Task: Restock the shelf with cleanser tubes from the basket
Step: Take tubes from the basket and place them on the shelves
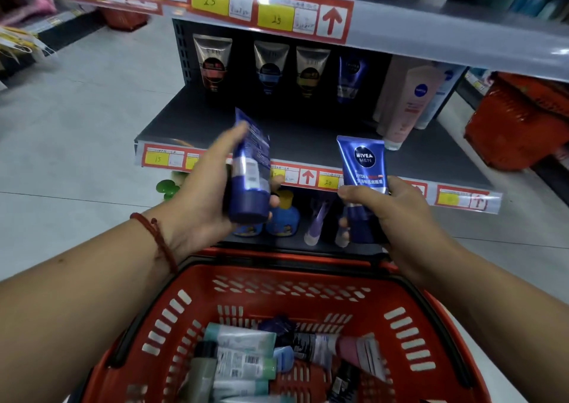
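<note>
Got a blue tube (250, 168) gripped in my left hand (203, 193) and another (363, 180) in my right hand (397, 214), so reaching into the shelf (308, 143) could easily topple the standing tubes (271, 66).

There is a single view, from a wide-angle camera worn on the person's head. It looks forward and down, so the red basket (308, 304) fills the bottom of the frame just under the lens, and both forearms run in from the lower corners. The left hand (203, 193), holding a blue tube (249, 168), and the right hand (397, 214), holding a labelled tube (361, 162), sit close at mid-frame. Just beyond them the dark shelf (191, 119) faces the camera. The upper shelf (431, 29) crosses the top, bent by the lens. The floor (77, 110) shows on both sides.
</note>
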